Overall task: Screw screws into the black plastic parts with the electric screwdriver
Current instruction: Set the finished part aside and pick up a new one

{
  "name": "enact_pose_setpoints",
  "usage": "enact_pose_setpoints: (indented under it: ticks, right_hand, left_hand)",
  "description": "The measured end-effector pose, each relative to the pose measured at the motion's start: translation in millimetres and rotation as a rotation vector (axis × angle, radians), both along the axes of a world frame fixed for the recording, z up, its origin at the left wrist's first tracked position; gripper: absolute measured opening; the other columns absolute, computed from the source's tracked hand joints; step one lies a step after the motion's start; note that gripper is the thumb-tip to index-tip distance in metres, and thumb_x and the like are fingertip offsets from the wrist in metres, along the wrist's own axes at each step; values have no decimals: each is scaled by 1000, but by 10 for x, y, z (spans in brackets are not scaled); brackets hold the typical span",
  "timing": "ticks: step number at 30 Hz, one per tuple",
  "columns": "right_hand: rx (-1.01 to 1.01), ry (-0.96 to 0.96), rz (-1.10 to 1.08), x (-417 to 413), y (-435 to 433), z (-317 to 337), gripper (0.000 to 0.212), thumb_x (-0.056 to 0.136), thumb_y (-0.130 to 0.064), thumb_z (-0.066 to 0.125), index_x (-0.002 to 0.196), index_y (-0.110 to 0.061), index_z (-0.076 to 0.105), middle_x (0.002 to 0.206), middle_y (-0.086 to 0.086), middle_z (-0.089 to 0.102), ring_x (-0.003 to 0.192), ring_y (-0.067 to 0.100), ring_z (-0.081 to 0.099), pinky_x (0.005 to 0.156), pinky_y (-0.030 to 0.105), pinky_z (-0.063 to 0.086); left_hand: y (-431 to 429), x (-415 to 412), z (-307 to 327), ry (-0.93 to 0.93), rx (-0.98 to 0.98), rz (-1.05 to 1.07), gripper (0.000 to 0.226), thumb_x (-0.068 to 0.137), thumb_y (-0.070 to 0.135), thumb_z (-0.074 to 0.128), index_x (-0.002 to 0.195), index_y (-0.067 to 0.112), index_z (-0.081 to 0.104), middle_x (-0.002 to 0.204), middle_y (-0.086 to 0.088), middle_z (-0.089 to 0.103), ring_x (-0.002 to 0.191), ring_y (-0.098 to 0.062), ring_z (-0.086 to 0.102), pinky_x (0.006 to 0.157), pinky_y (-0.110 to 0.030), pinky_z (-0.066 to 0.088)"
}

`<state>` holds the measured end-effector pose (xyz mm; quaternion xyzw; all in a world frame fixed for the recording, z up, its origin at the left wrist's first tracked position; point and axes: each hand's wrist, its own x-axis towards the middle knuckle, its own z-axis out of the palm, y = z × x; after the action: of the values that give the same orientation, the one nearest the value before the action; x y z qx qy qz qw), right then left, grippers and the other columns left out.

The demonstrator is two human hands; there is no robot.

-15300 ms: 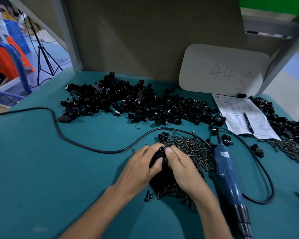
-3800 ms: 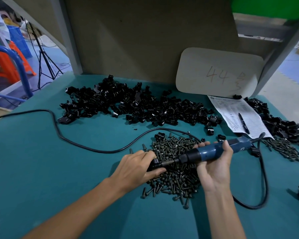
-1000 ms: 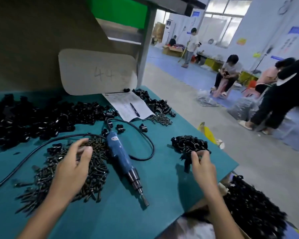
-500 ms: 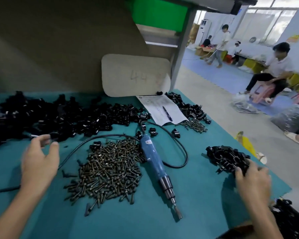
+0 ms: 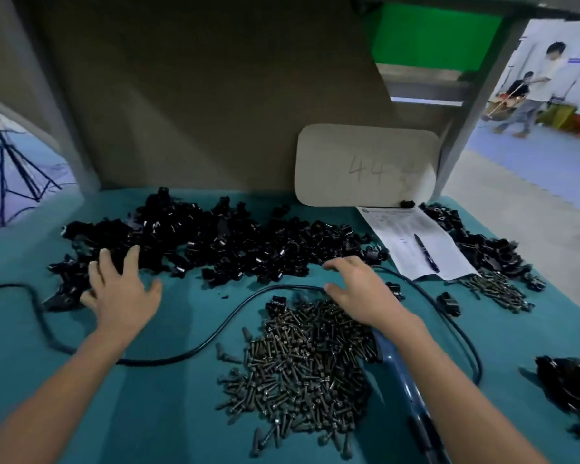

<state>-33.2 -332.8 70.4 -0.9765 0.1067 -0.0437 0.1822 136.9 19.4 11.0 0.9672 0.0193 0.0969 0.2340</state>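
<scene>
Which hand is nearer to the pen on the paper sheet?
Right. The right hand is a short way left of the pen; the left hand is far off, at the left end of the black parts pile.

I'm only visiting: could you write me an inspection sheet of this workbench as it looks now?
Surface: teal table top, strewn with parts.
Job's things: big heap of black plastic parts at the back; screw pile in front; blue electric screwdriver beside it, partly under the right forearm.
Clutter: paper sheet with a pen on it; white board marked 44; smaller parts heap and smaller screw pile at right.
Grippers: left hand open, fingers on the big heap; right hand open, holding nothing.
Cables: black cable loops across the table.
Surroundings: tripod at left; people beyond at right.
</scene>
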Motion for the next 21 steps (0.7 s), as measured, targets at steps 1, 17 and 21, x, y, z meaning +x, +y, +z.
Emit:
enact_pose_setpoints:
  ticks: [1, 17, 21]
  right_hand:
    - [-14, 30, -7, 193, -18, -36, 47, 104, -36, 57, 148, -24, 45, 152, 8, 39, 134, 30, 43, 107, 43, 42]
    - [-121, 127, -202, 1004, -291, -458, 68, 104, -54, 43, 160, -21, 22, 157, 21, 34, 141, 46, 34, 113, 54, 29]
    - [-132, -3, -184, 889, -128, -475, 49, 106, -43, 48, 148, -21, 40, 139, 15, 51, 126, 42, 47, 103, 50, 38]
  left_hand:
    - [44, 61, -3, 5, 13, 27, 72, 93, 45, 62, 154, 32, 27, 166, -15, 3, 151, -37, 1, 111, -66, 16]
    - [-87, 357, 7, 97, 91, -213, 76, 79, 71, 65, 144, 48, 31, 158, -1, 37, 145, -39, 21, 108, -62, 25]
    - [-257, 267, 15, 39, 166, -379, 65, 87, 54, 68, 145, 38, 43, 137, -7, 55, 132, -37, 41, 106, -53, 35]
